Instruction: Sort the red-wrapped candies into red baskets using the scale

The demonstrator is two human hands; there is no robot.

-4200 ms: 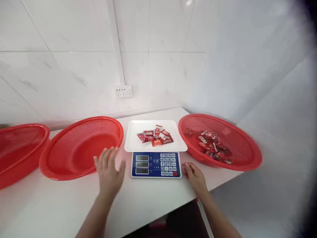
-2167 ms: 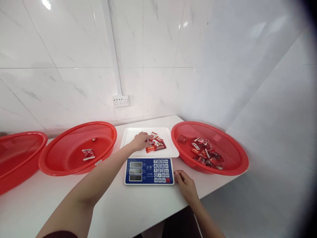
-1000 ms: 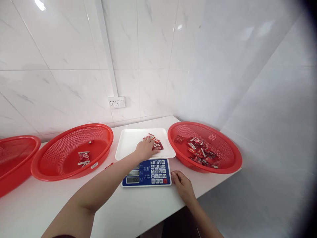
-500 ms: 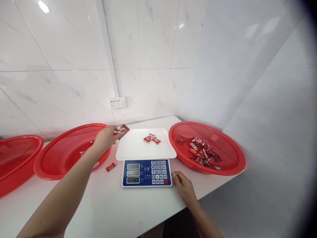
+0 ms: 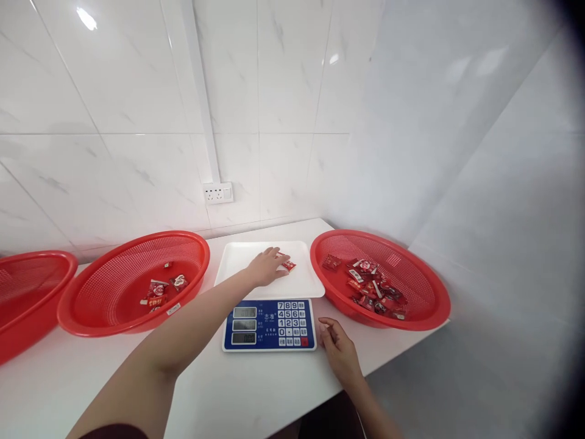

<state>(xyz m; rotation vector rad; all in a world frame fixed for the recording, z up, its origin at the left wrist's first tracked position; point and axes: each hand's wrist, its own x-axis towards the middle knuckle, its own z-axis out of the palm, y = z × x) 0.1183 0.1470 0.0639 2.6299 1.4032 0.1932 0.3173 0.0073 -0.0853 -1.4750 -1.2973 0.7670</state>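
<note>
My left hand reaches over the white tray of the scale, fingers stretched out and thumb apart. Red candy packets lie at its fingertips, partly covered by the fingers. Beside the right edge of the blue scale panel, my right hand rests on the table with its fingers curled in; nothing shows in them. In the left red basket are several red packets. The right red basket contains a larger pile of similar packets.
Another red basket stands at the far left, cut off by the frame. All of this sits on a white table against a tiled wall with a power socket. The table's front edge runs diagonally at the lower right.
My left hand, which held a red packet at the tray's left edge, has moved right over the packets on the tray, fingers now spread. My forearm now covers where a loose packet lay.
</note>
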